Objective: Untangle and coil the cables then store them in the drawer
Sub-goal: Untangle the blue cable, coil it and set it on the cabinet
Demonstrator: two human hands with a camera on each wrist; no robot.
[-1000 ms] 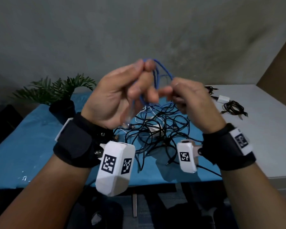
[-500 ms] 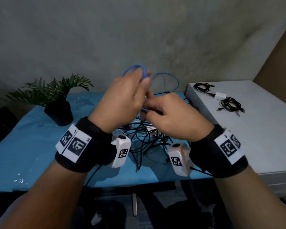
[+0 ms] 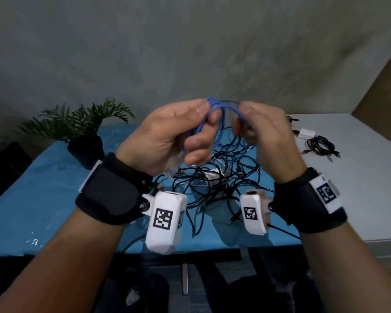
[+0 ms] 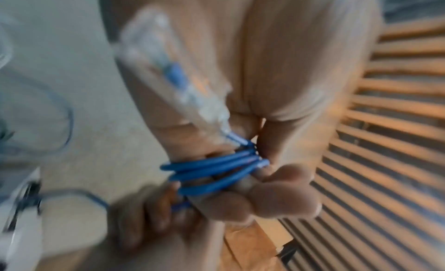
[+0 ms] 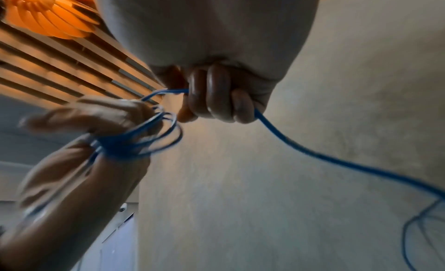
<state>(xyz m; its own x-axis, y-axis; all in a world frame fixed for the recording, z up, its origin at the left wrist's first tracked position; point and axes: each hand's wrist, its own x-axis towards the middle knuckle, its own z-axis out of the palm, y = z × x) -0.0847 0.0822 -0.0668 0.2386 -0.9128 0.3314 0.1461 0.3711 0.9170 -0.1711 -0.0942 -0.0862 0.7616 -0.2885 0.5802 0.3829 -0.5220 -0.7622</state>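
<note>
Head view. Left hand [image 3: 167,136] raised above the counter [image 3: 43,199], its grip closed round several loops of the blue cable [image 3: 221,107]. Right hand [image 3: 264,136] just beside it, grip pinching the same cable where it arcs across from the loops. Below both grips the tangle of dark cables [image 3: 215,184] lies on the counter, a white adapter partly buried in it; blue strands drop from the hands into that heap. Away to the right of the right grip, two small coiled cables [image 3: 318,145] and a white charger sit on a white surface [image 3: 359,188]. A potted plant [image 3: 81,129] stands off to the left. No drawer in sight.

Left wrist view. Blurred. Loops of blue cable [image 4: 214,170] stacked over the fingers [image 4: 277,195]; a clear plug lies along the palm above the loops. Right hand [image 4: 154,214] just below, holding the strand.

Right wrist view. Fingers [image 5: 216,96] curled round the blue cable [image 5: 313,153], which trails free down to the right. Left hand [image 5: 96,119] blurred, loops ringed about it.

Judgement: coiling step, blue cable, part wound. Next move calls for feeding another turn onto the left grip while drawing slack clear of the tangle; snagging on the dark cables is likely. Container: none shown, so its contents cannot be told.
</note>
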